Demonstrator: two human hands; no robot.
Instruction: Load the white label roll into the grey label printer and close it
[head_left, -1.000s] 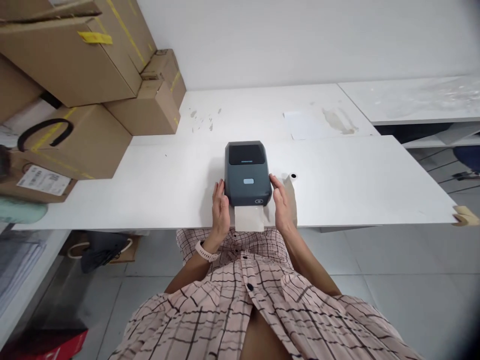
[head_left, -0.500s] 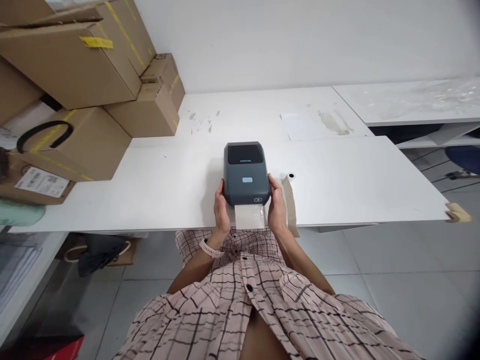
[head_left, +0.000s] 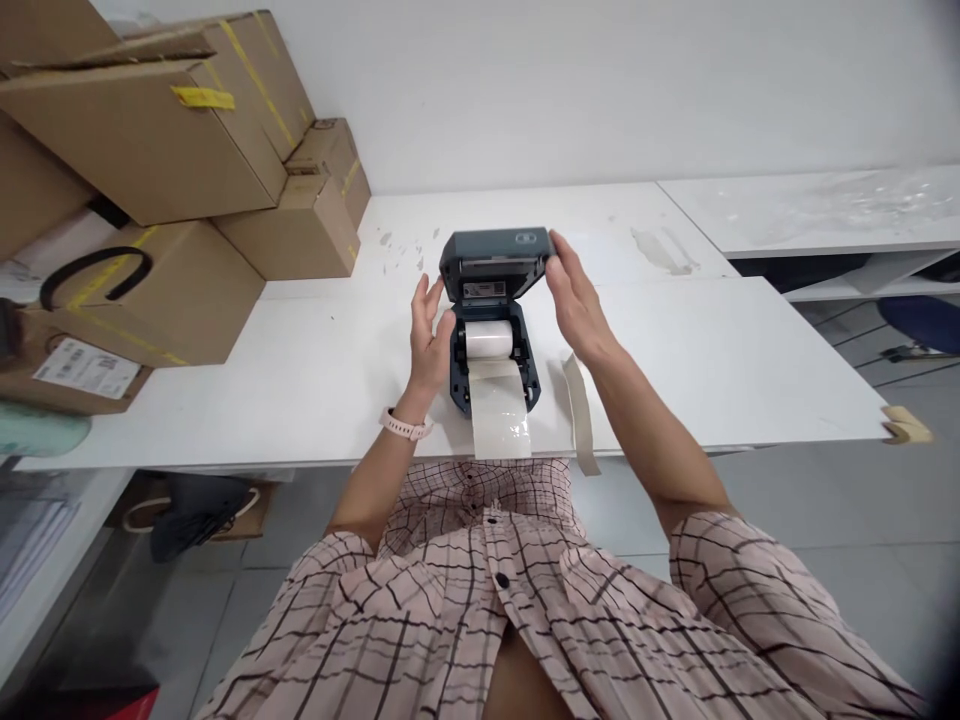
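Observation:
A dark grey label printer (head_left: 459, 385) stands on the white table, its lid (head_left: 487, 245) tilted up and back. Inside lies a white label roll (head_left: 489, 339), and a pale strip of labels (head_left: 501, 410) runs from it over the printer's front to the table edge. My right hand (head_left: 576, 300) grips the lid's right side, thumb and fingers at its edge. On the other side, my left hand (head_left: 430, 340) rests against the printer's left flank with its fingers apart; some fingertips are near the lid's left edge.
Cardboard boxes (head_left: 150, 140) are stacked at the left on the table (head_left: 697, 370). A torn paper strip (head_left: 579, 415) lies right of the printer and hangs over the front edge. Brown padding (head_left: 907, 425) covers the table's right corner. A white wall (head_left: 600, 90) stands behind.
The printer's lid has swung from closed to raised, exposing the roll. Both hands have moved up and away from me, the right one rising with the lid.

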